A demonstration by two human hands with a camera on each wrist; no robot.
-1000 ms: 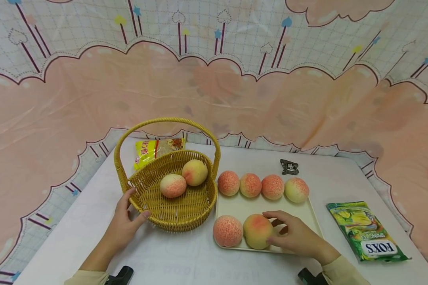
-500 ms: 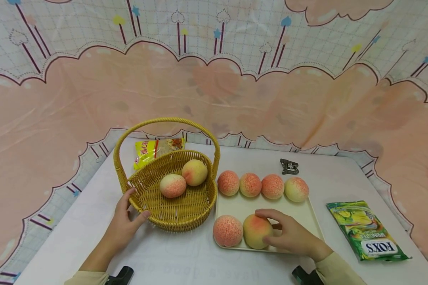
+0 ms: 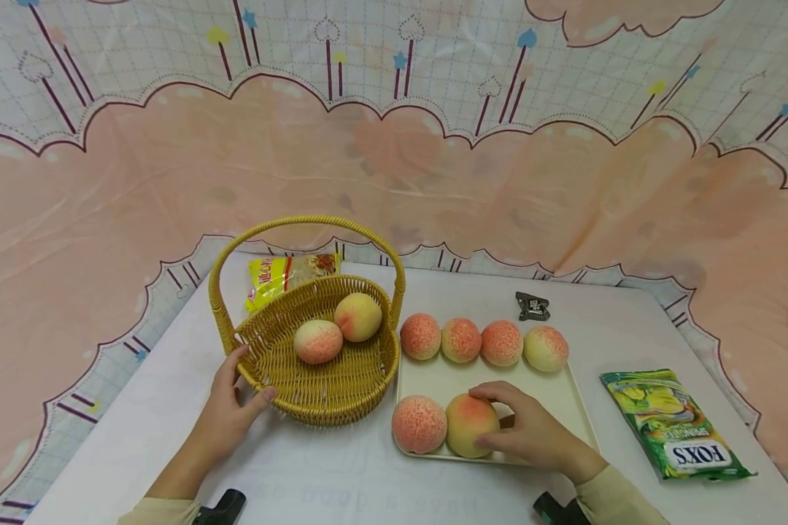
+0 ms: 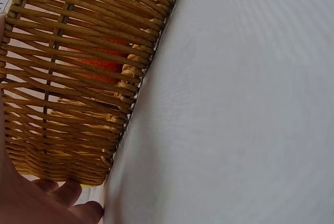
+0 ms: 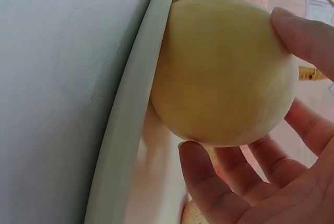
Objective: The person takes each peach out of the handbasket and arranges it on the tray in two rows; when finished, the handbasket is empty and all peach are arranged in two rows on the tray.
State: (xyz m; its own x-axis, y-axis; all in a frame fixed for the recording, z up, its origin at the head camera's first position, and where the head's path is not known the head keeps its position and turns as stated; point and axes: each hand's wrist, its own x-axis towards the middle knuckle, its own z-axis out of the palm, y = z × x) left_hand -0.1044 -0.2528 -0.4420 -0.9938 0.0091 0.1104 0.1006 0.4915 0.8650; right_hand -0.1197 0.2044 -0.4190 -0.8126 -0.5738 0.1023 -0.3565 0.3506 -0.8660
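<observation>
In the head view, a yellow wicker basket point(image 3: 322, 386) with a tall arched handle holds two peaches point(image 3: 318, 342). My left hand point(image 3: 233, 408) grips its near left side, thumb at the front, fingers round the left edge. A cream tray point(image 3: 473, 379) lies to the right of the basket. My right hand point(image 3: 532, 430) holds a yellow peach point(image 3: 469, 430) at the tray's near edge. The right wrist view shows thumb and fingertips on opposite sides of that yellow peach point(image 5: 229, 72). A pink speckled peach point(image 3: 419, 424) sits just left of it.
A row of several peaches point(image 3: 461, 340) lines the tray's far side. Behind it lies a small black wrapped packet point(image 3: 532, 306). A green FOX'S bag point(image 3: 676, 426) lies at right. A yellow packet point(image 3: 289, 277) is partly hidden behind the basket.
My right hand has moved left and closed in on the yellow peach, which has shifted very slightly left. The left hand and the basket have stayed put.
</observation>
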